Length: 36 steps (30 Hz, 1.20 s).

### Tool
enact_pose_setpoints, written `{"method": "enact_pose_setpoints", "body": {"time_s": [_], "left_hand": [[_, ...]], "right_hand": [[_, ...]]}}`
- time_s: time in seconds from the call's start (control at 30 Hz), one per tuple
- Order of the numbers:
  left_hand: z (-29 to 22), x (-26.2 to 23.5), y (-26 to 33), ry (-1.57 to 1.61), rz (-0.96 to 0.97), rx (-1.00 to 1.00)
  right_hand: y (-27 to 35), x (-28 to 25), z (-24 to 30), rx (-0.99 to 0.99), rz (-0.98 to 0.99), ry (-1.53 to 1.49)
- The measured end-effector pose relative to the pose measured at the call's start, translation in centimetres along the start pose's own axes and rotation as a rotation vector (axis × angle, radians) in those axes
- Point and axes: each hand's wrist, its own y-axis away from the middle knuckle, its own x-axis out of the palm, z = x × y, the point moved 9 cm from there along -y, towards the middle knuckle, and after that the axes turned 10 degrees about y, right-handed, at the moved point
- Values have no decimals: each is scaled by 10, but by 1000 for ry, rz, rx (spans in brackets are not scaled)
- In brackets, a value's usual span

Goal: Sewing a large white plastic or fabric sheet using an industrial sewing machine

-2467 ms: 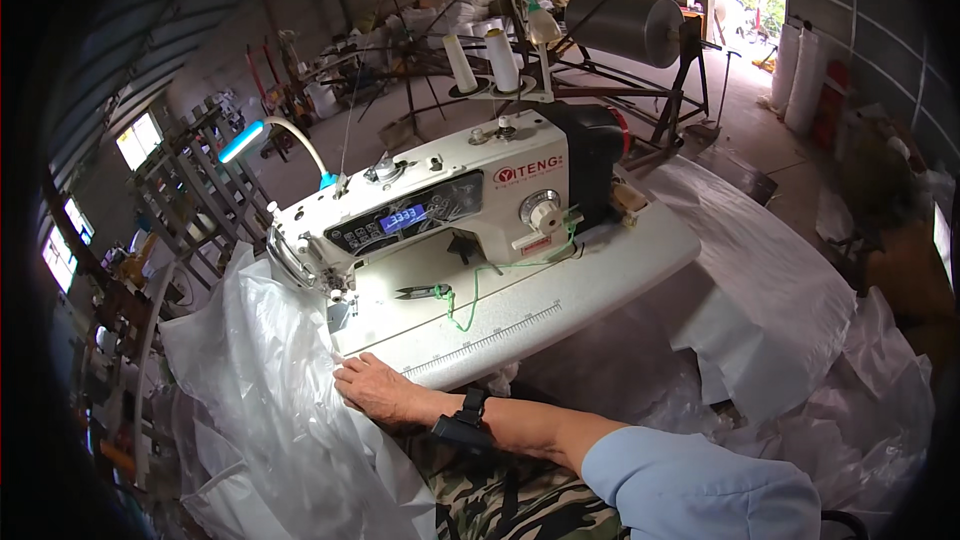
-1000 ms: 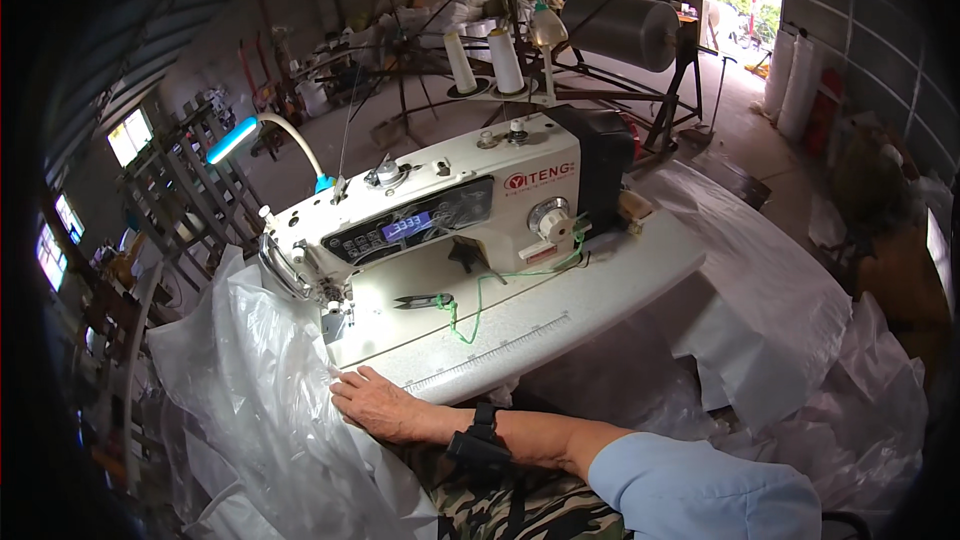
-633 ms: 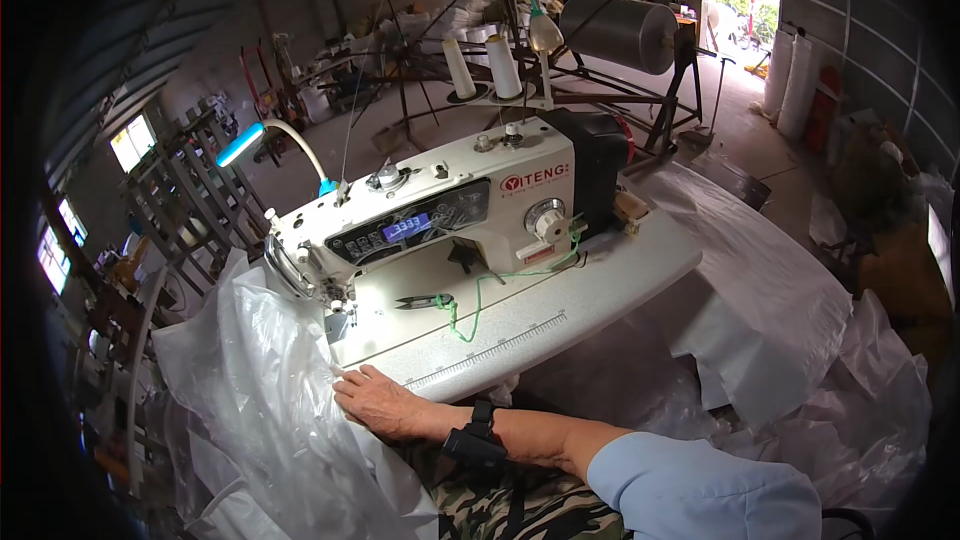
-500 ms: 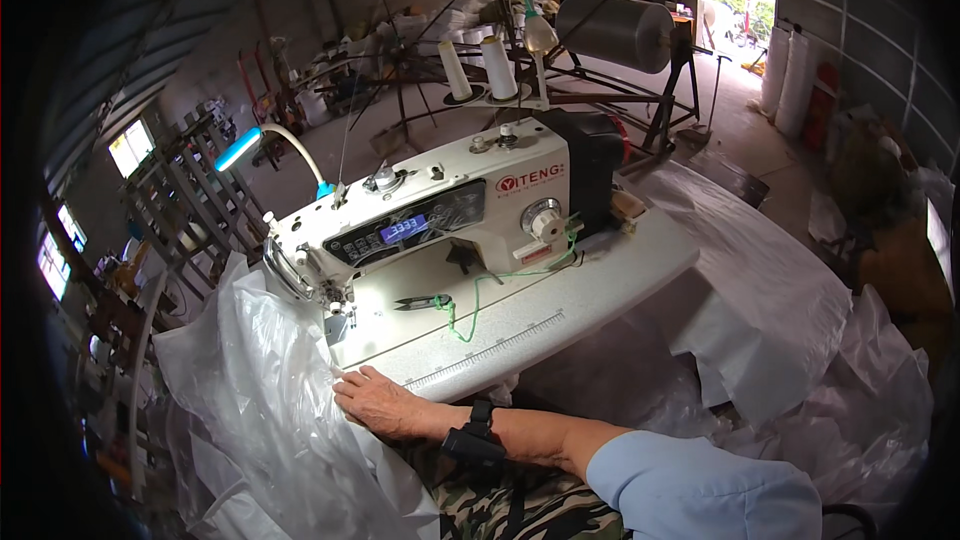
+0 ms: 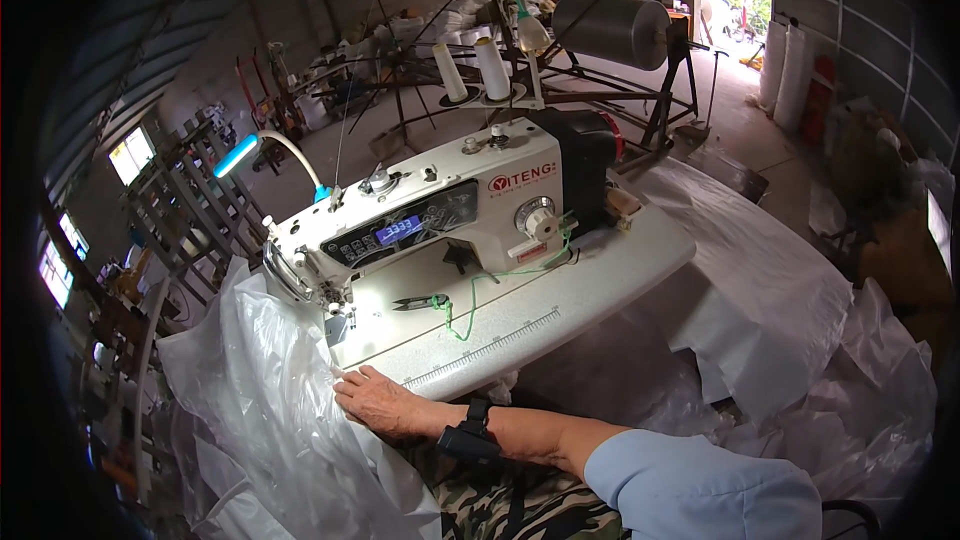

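The right hand point(image 5: 378, 404) lies open and flat on the plastic sheet point(image 5: 262, 380), at 7 o'clock from the sewing machine point(image 5: 450, 225). The left hand is not visible. Small snips point(image 5: 415, 302) lie on the machine bed, at 1 o'clock from the hand.

R hand point(image 5: 378, 402) lies flat, palm down, on clear plastic sheet point(image 5: 265, 390) at front edge of white worktop point(image 5: 560, 305); forearm w/ black wrist strap point(image 5: 468, 438) & light-blue sleeve runs off to its right. Just above fingertips: needle end of white sewing machine point(image 5: 440, 220). Up & right of hand, small snips point(image 5: 415, 302) w/ green cord on worktop. Thread cones point(image 5: 470, 68) far beyond machine. White fabric point(image 5: 790, 290) well to hand's right. L hand not seen.
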Motion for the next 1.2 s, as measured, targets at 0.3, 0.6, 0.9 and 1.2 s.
{"method": "enact_pose_setpoints", "body": {"time_s": [0.3, 0.6, 0.9, 1.2], "left_hand": [[1, -13, -1, 6, -16, -6], [5, -26, 7, 25, -30, -13], [72, -149, 55, 260, -187, -101], [-75, -179, 135, 643, -256, -78]], "right_hand": [[-3, -3, 2, 5, 28, -23], [3, -5, -5, 14, -47, -4], [-5, 13, -13, 34, -51, -220], [10, -2, 6, 272, -97, -307]]}}
